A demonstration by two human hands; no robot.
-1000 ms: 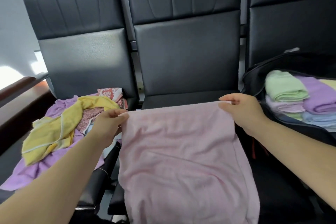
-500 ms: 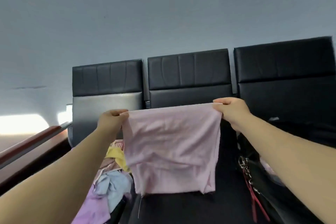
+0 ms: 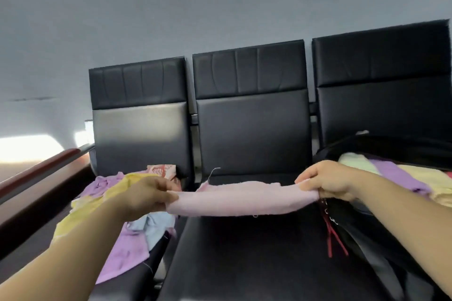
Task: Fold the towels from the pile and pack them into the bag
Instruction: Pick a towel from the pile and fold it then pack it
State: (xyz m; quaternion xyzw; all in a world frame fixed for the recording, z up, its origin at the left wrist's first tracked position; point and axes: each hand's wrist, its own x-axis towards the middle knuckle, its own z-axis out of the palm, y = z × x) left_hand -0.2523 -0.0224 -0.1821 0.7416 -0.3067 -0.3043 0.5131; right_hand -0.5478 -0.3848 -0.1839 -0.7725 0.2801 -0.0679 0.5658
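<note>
A pink towel (image 3: 241,199) stretches flat and low over the middle black seat (image 3: 244,252), seen almost edge-on. My left hand (image 3: 146,194) pinches its left end and my right hand (image 3: 329,182) pinches its right end. The pile of loose towels (image 3: 117,205), yellow, purple, light blue and a patterned one, lies on the left seat. On the right seat stands the open black bag (image 3: 381,234) with folded towels (image 3: 401,175) inside, pale green, purple and yellow.
Three black padded chairs (image 3: 252,115) stand in a row against a grey wall. A red zip pull (image 3: 331,239) hangs from the bag's near side. A dark red-topped rail (image 3: 36,168) runs along the left.
The pink towel hung upright between my raised hands half a second ago. Now both hands have dropped to seat height and the towel lies flat over the middle seat.
</note>
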